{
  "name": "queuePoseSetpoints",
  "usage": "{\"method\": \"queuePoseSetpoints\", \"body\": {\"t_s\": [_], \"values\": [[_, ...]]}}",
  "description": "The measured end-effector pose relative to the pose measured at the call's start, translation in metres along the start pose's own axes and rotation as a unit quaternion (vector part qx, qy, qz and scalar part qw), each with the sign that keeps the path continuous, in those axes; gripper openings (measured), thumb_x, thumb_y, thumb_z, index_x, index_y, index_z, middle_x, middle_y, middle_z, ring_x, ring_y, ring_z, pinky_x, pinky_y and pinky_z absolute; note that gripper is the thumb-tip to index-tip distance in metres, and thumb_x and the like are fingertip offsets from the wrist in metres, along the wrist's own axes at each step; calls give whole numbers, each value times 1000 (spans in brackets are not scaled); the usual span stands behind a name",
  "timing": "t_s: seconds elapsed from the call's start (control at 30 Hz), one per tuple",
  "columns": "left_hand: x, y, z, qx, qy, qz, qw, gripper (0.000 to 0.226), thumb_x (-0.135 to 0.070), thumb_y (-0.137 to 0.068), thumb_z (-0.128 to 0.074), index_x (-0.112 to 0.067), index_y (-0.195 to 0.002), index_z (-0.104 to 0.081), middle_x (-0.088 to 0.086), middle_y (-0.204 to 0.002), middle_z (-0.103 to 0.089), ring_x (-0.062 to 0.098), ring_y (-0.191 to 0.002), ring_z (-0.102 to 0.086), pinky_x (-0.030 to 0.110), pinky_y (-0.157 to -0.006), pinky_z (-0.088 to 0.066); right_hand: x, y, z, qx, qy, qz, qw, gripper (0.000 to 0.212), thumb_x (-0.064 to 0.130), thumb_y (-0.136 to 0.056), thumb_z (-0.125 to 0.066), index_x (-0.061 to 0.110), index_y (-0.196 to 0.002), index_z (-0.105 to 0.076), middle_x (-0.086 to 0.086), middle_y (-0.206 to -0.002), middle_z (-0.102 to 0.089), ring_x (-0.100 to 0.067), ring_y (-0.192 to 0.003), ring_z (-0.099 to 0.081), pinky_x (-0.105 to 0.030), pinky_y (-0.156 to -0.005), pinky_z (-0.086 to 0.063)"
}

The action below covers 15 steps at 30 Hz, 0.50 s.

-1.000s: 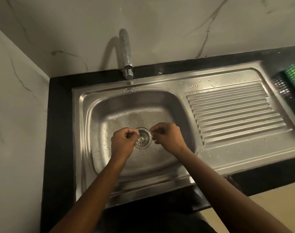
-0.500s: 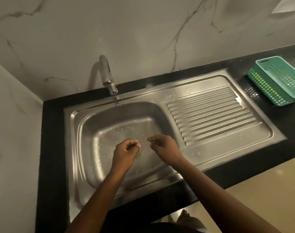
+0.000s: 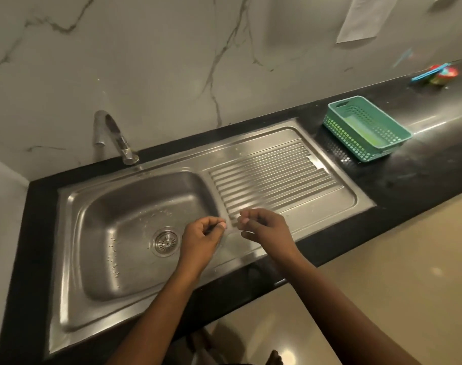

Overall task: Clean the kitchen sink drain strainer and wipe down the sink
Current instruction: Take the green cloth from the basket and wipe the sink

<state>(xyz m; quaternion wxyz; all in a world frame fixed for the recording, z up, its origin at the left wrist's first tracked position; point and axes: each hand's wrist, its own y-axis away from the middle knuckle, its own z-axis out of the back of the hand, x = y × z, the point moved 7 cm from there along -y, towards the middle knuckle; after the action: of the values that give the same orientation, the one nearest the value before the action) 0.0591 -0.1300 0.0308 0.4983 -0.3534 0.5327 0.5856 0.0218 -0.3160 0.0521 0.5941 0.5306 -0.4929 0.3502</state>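
The steel sink (image 3: 74,233) has a round drain strainer (image 3: 166,242) lying in the bottom of its bowl, uncovered. Both my hands hover above the bowl's right edge, where the ribbed drainboard (image 3: 272,175) begins, to the right of the strainer. My left hand (image 3: 202,239) pinches thumb against fingertips, with what looks like a small thin dark thing between them. My right hand (image 3: 264,230) has its fingers curled and its thumb near the forefinger; nothing shows in it. The two hands are a little apart.
A chrome tap (image 3: 113,138) stands behind the bowl against the marble wall. A green plastic basket (image 3: 367,127) sits on the black counter (image 3: 409,175) right of the drainboard. Colourful items (image 3: 440,73) lie far back right. Water drops dot the bowl.
Both hands have come up off the drain strainer and moved right to the bowl's edge. The view has swung right, so the basket and more counter show.
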Motion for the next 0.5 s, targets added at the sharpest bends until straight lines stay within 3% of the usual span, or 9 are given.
{"method": "queuePoseSetpoints", "body": {"t_s": [0.13,0.23,0.4,0.5], "values": [[-16,23,-61,27,-8,-6,1000,7,-24,-96,-76,-29,-97,-80,-7,-94,-83,16,-95,-78,42,-92,-63,4,27,69,-43,-61,-15,997,18,5,-99,-67,2,-115,-72,-26,-111,-73,-36,-106,-73,-32,-88,-63],[-30,36,-109,53,-23,-16,998,8,-24,-97,-75,-30,-98,-80,-9,-95,-82,11,-94,-78,41,-93,-63,5,45,120,-60,-56,-6,997,19,6,-99,-67,6,-117,-72,-20,-110,-75,-31,-105,-74,-33,-91,-63],[-52,47,-174,91,-46,-25,994,9,-22,-99,-72,-27,-103,-78,-4,-104,-80,17,-104,-75,48,-99,-61,2,52,187,-90,-39,3,995,17,10,-99,-68,12,-115,-75,-9,-105,-78,-22,-101,-76,-23,-80,-62],[-66,42,-203,105,-55,-30,992,10,-22,-99,-72,-28,-104,-78,-3,-106,-79,18,-107,-74,50,-100,-60,4,44,219,-114,-39,2,993,16,12,-98,-69,14,-113,-76,-6,-103,-79,-21,-99,-77,-26,-81,-63]]}}
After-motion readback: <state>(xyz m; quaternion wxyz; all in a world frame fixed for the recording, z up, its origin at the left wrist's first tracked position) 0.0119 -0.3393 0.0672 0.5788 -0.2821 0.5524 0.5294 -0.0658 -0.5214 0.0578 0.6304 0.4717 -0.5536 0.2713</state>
